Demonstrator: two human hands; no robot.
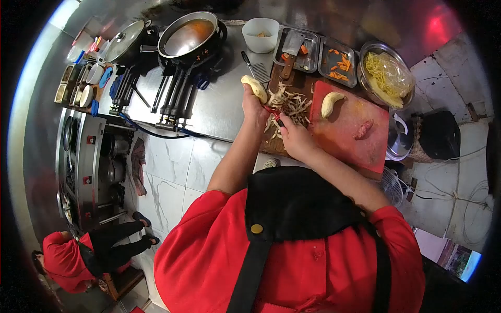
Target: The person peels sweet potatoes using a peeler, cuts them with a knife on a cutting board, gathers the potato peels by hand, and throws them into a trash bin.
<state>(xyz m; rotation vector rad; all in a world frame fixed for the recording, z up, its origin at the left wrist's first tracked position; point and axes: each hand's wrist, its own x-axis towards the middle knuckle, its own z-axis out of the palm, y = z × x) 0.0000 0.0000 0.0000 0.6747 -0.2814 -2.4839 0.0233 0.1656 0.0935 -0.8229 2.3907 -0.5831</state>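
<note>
My left hand (252, 108) is closed round a peeled, pale yellow sweet potato (254, 87), which sticks out above the fingers. My right hand (296, 136) grips a red-handled peeler (272, 110) close to the lower end of the sweet potato; its blade is too small to make out. Under and beside both hands, a heap of peelings (294, 106) covers part of a brown wooden board (276, 145). On the red cutting board (344, 151) to the right lie another peeled sweet potato (331, 104) and a smaller one with reddish skin (363, 129).
Behind the boards stand a white tub (260, 35), a metal tray with a cleaver (292, 48), a tray of orange strips (338, 64) and a bowl of yellow shreds (387, 74). A crinkle cutter (258, 69) lies nearby. Left are pans on burners (188, 36). Another person (78, 255) sits lower left.
</note>
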